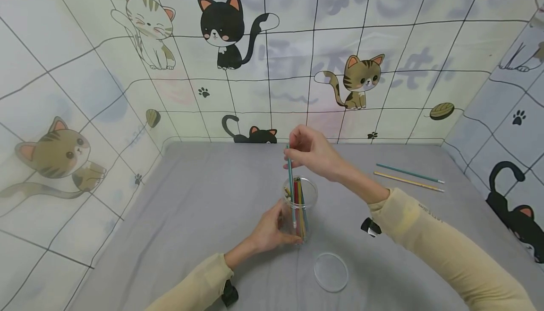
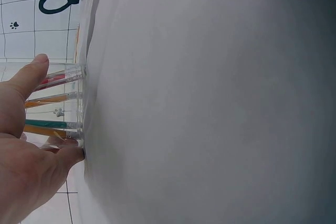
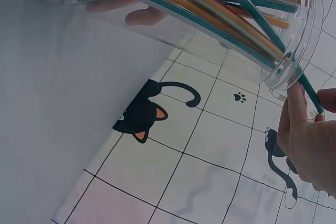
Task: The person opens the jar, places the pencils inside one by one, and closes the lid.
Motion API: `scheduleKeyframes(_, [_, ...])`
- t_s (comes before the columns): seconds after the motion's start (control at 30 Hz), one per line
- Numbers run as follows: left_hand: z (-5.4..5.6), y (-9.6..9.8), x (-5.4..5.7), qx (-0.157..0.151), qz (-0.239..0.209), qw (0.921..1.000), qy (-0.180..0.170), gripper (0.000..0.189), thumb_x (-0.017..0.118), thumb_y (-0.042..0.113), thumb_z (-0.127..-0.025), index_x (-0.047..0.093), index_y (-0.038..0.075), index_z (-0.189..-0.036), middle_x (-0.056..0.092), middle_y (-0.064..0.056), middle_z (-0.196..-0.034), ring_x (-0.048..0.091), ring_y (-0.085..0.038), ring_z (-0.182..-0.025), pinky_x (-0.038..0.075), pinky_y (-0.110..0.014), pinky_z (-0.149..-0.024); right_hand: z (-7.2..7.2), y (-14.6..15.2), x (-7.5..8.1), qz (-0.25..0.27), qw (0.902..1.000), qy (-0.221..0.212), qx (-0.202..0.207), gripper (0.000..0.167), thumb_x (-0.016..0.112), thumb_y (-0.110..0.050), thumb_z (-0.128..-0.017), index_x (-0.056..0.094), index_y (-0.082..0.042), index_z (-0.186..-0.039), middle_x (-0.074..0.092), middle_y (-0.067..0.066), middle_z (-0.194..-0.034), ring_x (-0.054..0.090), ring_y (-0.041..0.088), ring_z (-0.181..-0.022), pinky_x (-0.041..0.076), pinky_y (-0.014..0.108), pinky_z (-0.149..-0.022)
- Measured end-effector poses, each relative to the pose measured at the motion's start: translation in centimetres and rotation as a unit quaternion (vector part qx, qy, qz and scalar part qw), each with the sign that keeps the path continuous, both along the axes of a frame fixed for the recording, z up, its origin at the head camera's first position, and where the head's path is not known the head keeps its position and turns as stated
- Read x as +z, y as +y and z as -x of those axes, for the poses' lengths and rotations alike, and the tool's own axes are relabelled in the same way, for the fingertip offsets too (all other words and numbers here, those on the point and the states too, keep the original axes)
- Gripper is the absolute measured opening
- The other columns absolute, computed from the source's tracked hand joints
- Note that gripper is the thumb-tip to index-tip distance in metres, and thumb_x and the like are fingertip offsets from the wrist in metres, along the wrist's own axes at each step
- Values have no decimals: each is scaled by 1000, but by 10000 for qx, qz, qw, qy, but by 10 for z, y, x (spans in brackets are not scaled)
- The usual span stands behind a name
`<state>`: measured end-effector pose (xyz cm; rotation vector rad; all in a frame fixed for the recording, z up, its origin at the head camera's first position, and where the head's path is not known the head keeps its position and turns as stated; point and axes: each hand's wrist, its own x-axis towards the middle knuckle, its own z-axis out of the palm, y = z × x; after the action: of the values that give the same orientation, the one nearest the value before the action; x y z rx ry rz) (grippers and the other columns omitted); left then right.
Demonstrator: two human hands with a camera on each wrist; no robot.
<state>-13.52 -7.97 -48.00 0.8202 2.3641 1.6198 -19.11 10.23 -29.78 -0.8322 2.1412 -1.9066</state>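
Observation:
A clear plastic jar (image 1: pixel 312 197) stands on the grey cloth with several coloured pencils (image 1: pixel 300 207) inside. My left hand (image 1: pixel 267 229) grips it low down from the left, the thumb near its base. In the left wrist view, that hand (image 2: pixel 26 124) wraps round the jar's lower part. Above the mouth, my right hand (image 1: pixel 315 154) pinches the upper end of a teal pencil (image 1: pixel 291 174), whose lower part is inside the jar. In the right wrist view, the right hand (image 3: pixel 310 135) holds the teal pencil (image 3: pixel 311 90) just beyond the rim.
A round clear lid (image 1: pixel 331 273) lies on the cloth in front of the jar. To the right, a teal pencil (image 1: pixel 408 173) and a yellow pencil (image 1: pixel 408 181) lie side by side. Cat-printed fabric walls (image 1: pixel 289 93) rise behind and at both sides.

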Motion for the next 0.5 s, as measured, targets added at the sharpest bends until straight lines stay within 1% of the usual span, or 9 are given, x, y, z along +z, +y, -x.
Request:
scheduleKeyframes(0.13, [0, 1, -1, -7, -5, 10000, 52, 66, 92, 11, -72, 50, 14, -122, 58, 1, -120, 51, -22, -128, 42, -46, -103, -2, 1, -3, -9, 10000, 28, 20, 12, 58, 5, -96, 48, 5, -103, 58, 22, -97, 65, 40, -89, 59, 46, -77])
scheduleKeyframes(0.17, [0, 1, 0, -5, -11, 10000, 56, 64, 92, 10, -72, 50, 14, -119, 58, 1, -120, 51, -22, -127, 42, -46, -103, -2, 2, -3, -78, 9999, 75, 4, 11, 58, 4, -96, 49, 5, -103, 59, 22, -97, 65, 39, -89, 59, 45, -78])
scheduleKeyframes(0.27, [0, 1, 0, -10, -39, 10000, 81, 60, 92, 9, -71, 50, 13, -113, 58, 0, -120, 53, -21, -123, 43, -45, -103, -3, 5, -5, -435, 9985, 300, -153, 11, 59, 0, -95, 53, 3, -104, 62, 18, -98, 67, 32, -90, 58, 40, -82])
scheduleKeyframes(0.4, [0, 1, 1, 10, 66, 9998, 175, 61, 93, 9, -71, 49, 13, -114, 58, -2, -123, 54, -20, -120, 45, -45, -101, -3, 8, -6, -761, 9947, 557, -401, 10, 61, -5, -96, 56, 0, -104, 63, 14, -99, 67, 29, -92, 56, 36, -85])
scheduleKeyframes(0.5, [0, 0, 1, 24, 115, 9997, 219, 62, 92, 10, -71, 49, 14, -115, 58, -3, -126, 54, -21, -122, 45, -46, -100, -2, 11, -6, -903, 9925, 723, -402, 8, 61, -4, -97, 58, 0, -103, 62, 13, -99, 66, 29, -92, 56, 37, -84])
